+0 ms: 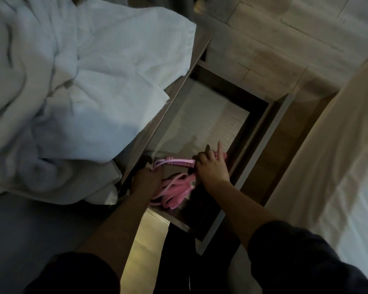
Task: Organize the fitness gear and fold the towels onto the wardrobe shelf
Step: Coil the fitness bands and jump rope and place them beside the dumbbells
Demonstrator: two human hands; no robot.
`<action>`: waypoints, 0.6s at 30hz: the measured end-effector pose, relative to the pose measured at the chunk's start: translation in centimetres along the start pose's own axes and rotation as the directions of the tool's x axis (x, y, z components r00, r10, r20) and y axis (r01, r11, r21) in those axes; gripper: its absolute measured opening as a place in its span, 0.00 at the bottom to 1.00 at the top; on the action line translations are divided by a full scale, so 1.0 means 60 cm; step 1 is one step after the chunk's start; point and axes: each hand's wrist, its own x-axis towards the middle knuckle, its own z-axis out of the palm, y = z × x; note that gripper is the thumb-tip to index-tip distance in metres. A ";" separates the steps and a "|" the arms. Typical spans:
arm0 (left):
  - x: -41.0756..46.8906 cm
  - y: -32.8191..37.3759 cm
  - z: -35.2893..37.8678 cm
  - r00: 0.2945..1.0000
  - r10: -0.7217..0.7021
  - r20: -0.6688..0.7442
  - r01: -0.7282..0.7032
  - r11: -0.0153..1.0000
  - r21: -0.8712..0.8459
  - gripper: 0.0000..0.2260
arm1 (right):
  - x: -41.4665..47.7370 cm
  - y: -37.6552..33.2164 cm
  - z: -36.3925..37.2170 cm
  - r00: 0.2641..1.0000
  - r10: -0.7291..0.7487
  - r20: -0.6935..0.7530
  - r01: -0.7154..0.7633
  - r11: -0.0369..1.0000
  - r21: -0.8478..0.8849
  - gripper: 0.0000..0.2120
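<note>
Heap of white towels (89,81), crumpled and unfolded, on grey counter (30,230) at left; top and left of heap cut off by frame, one corner overhanging the counter edge above the drawer. At right, bed (338,166) under pale sheet, seen only in part. Pale plank floor (274,39) at top right, blurred. Between counter and bed, open drawer (255,132) with a light ribbed lining; near end in deep shadow, contents there hard to make out. Both forearms reaching down into drawer, dark sleeves (306,262) at bottom of frame. Pink jump rope (174,189) inside drawer at its near end: cord bunched in loose loops, lower loops lost in shadow. Two pink handles (179,161) side by side just above the loops, far ends hidden under right hand. Right hand (210,166) curled over the handle ends, gripping them, forefinger straight and pointing up the drawer. Left hand (147,179) at the cord where it leaves the handles, touching it; fingers in shadow, so grip or mere touch cannot be told.
</note>
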 end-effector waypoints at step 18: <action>-0.218 0.061 -0.094 0.945 0.298 -0.132 -0.298 0.954 0.017 0.17 | -0.177 0.049 -0.105 0.965 -0.190 -0.181 0.233 0.937 0.262 0.15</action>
